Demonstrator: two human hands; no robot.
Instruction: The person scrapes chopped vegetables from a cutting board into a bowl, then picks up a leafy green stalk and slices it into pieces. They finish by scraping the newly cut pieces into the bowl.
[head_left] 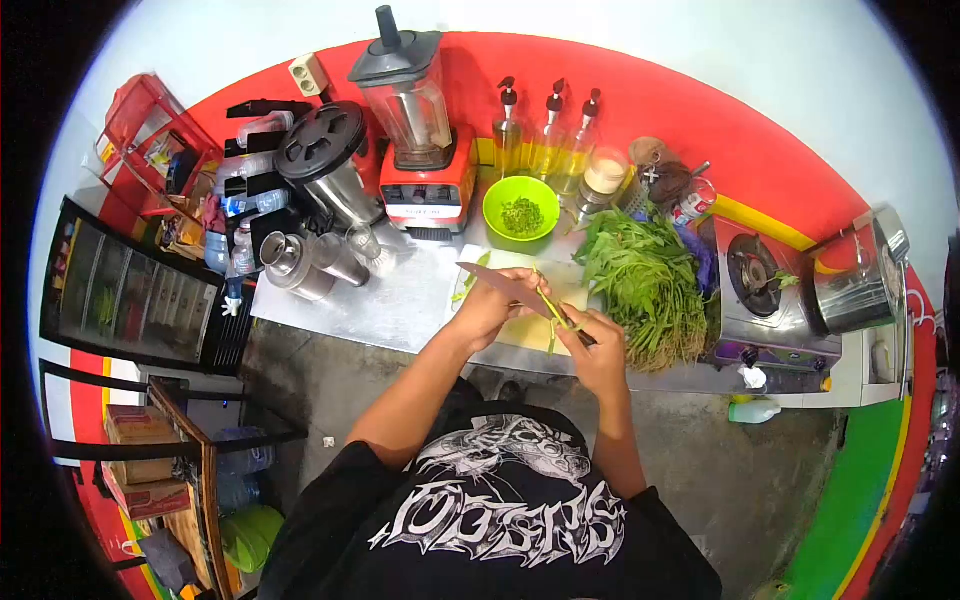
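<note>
Near the desk's (390,305) front edge, over the cutting board (525,335), a green stalk (548,303) is being pinched in the closed left grip (490,310). A knife (495,282) is being clamped in the right grip (600,355). Leafy greens (645,285) are being left piled toward the right edge.

Thin green stem (553,308) against brown knife (495,282)

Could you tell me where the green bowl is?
In the head view, the green bowl stands mid-counter between the red blender and the pump bottles, behind the cutting board.
</note>
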